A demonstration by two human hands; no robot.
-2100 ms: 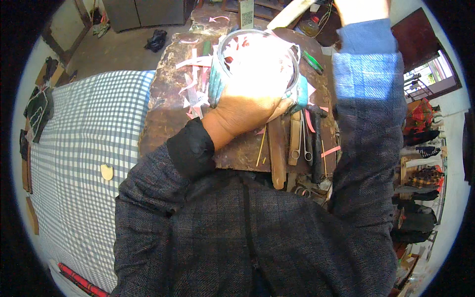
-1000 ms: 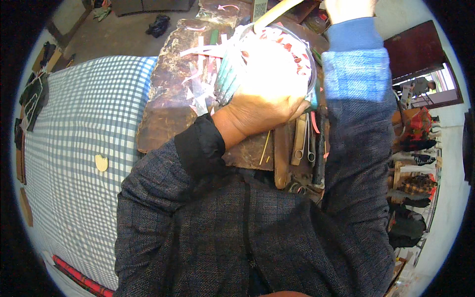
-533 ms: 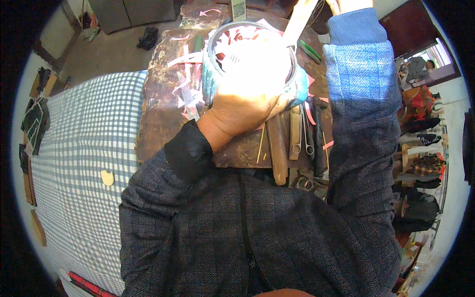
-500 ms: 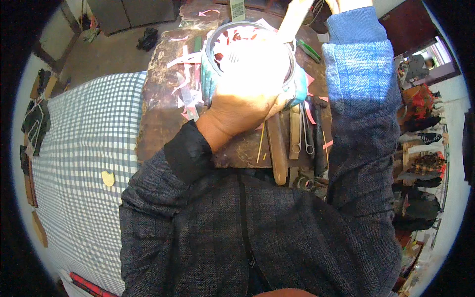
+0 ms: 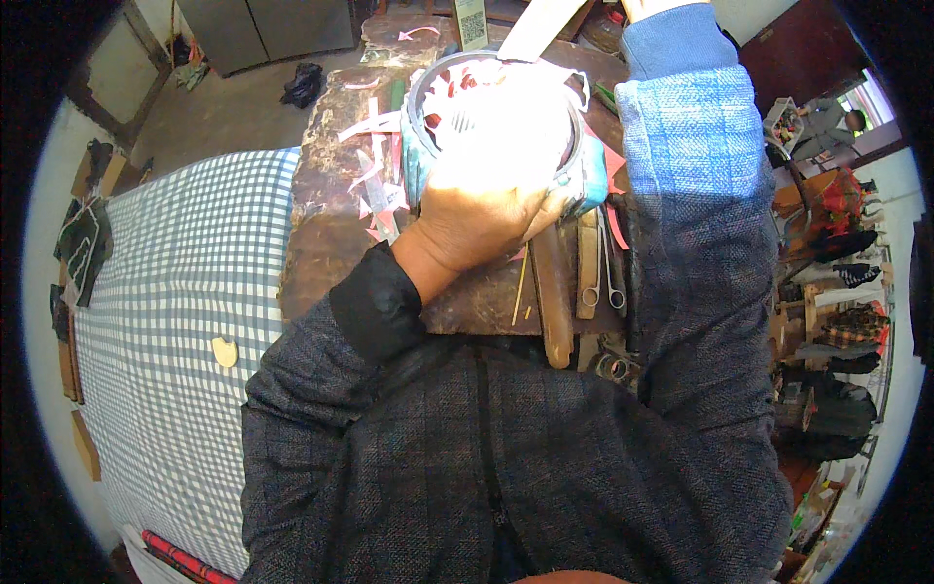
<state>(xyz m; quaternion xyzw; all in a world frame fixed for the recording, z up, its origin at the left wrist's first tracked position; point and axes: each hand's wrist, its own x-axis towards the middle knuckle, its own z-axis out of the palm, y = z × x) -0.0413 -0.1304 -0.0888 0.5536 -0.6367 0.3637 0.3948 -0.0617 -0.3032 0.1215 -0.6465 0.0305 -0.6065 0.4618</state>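
My left hand (image 5: 477, 219) is closed around the near side of a round tub (image 5: 416, 107), its fingers washed out by glare. The tub has a dark rim and turquoise sides. Pale and pink scraps lie inside, with bright light hiding most of the contents. Only the wrist end of my right hand (image 5: 654, 9) shows at the top edge; its fingers are outside the picture. A pale, flat, stick-like piece (image 5: 541, 27) slants from the top edge to the tub's far rim. Whether my right hand grips it cannot be made out.
The tub stands on a worn brown wooden table (image 5: 321, 243). Scissors (image 5: 613, 282), a wooden bar (image 5: 553, 302), pink paper scraps (image 5: 618, 170) and a clear strip (image 5: 375, 180) lie around it. To the left is a checked cloth (image 5: 185, 263) with a yellowish piece (image 5: 225, 351).
My right forearm has shifted left. The pale stick-like piece has swung left along the tub's far rim, now lying flatter. My left hand keeps its hold; the whole view has shifted slightly.
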